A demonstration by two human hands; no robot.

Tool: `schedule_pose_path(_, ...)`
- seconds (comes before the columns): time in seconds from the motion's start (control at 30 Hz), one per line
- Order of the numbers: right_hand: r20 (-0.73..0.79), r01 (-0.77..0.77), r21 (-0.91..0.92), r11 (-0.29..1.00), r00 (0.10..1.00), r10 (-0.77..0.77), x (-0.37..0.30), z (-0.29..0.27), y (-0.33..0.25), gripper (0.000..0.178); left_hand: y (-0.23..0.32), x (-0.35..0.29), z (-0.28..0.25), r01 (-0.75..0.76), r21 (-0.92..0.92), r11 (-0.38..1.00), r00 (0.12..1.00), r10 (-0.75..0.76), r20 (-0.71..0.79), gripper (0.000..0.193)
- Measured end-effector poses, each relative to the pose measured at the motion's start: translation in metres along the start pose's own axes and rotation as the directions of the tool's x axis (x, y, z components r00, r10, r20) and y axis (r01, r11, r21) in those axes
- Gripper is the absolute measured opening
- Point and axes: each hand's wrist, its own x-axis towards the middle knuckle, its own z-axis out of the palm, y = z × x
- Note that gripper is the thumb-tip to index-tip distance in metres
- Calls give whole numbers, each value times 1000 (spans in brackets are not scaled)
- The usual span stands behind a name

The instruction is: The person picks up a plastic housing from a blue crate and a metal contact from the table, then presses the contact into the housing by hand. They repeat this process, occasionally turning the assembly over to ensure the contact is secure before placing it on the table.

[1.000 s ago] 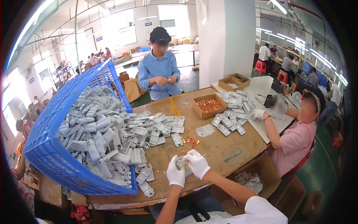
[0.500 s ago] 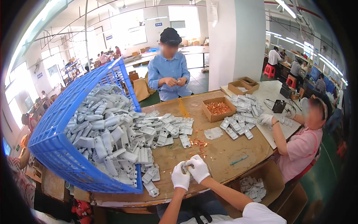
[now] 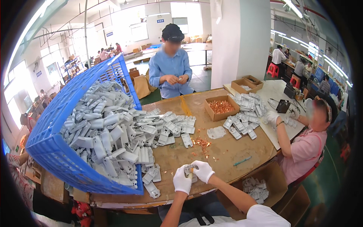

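Observation:
My white-gloved left hand (image 3: pixel 182 180) and right hand (image 3: pixel 203 172) are closed together around one small light-grey plastic casing (image 3: pixel 188 169) at the near edge of the table. The fingers partly cover the casing, and a thumb presses on it. Just ahead of my hands lies a loose scatter of small copper-coloured metal pieces (image 3: pixel 201 143). To the left, a heap of the same grey casings (image 3: pixel 113 132) spills from a blue plastic crate (image 3: pixel 49 151) tipped on its side.
An open carton (image 3: pixel 221 109) holds copper-coloured pieces. More casings (image 3: pixel 240 126), a clear plastic bag (image 3: pixel 216 132) and a teal pen (image 3: pixel 242 161) lie on the table. Below its edge, a carton (image 3: pixel 278 181) holds casings. Co-workers handle parts opposite and at the right.
My right hand has turned slightly and shifted, showing more of the casing between the gloves. The view has moved a little. The co-worker's gloved hand at the right has moved slightly.

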Motion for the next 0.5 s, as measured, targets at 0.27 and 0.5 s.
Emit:
schedule_pose_path(0.27, -26, 55, -162, 985, 998, -60, 6, 6, 1, 13, -19, -4, 11, 2, -29, 1000, 1000, -3, -22, 36)
schedule_pose_path(0.5, -10, 64, -64, 996, 998, -64, 8, -8, 6, 16, -5, 17, 3, 67, -121, 990, 983, -45, 180, 35)
